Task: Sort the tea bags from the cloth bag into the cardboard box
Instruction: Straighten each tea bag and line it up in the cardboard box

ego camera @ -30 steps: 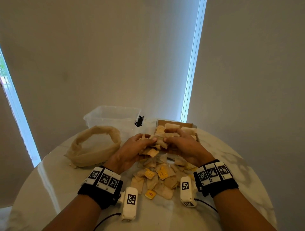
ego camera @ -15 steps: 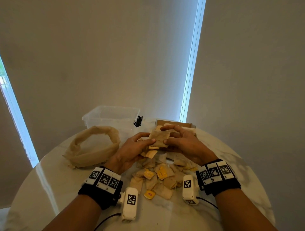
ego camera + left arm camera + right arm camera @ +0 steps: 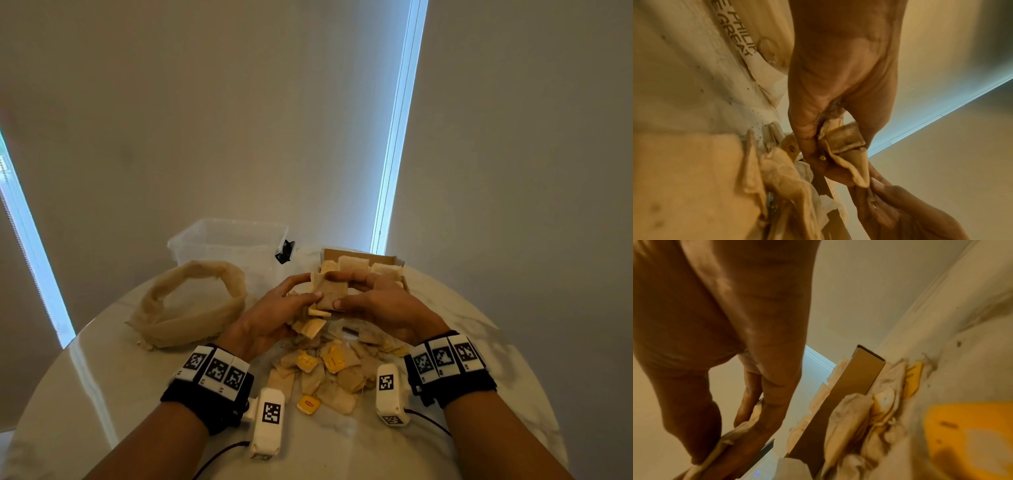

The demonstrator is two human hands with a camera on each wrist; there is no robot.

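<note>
Both hands hold a stack of beige tea bags (image 3: pixel 330 291) above the table, just in front of the cardboard box (image 3: pixel 359 255). My left hand (image 3: pixel 303 291) grips the stack's left side, thumb on top; more bags (image 3: pixel 844 146) hang from its palm. My right hand (image 3: pixel 346 289) pinches the right side between thumb and fingers, with the bags (image 3: pixel 740 430) under its fingertips. The box (image 3: pixel 857 378) holds several upright tea bags (image 3: pixel 354 265). A loose pile of tea bags (image 3: pixel 329 370) with yellow tags lies between my wrists. The cloth bag (image 3: pixel 191 305) sits slumped and open at the left.
A clear plastic tub (image 3: pixel 229 245) stands behind the cloth bag, with a small black clip (image 3: pixel 284 251) beside it. The round white marble table (image 3: pixel 102 394) has its edge close behind the box. Blinds with bright window gaps are behind.
Both hands lifted the stack of tea bags slightly and squared it up, and the right hand's fingers moved over the top edge. The head view shifted a little.
</note>
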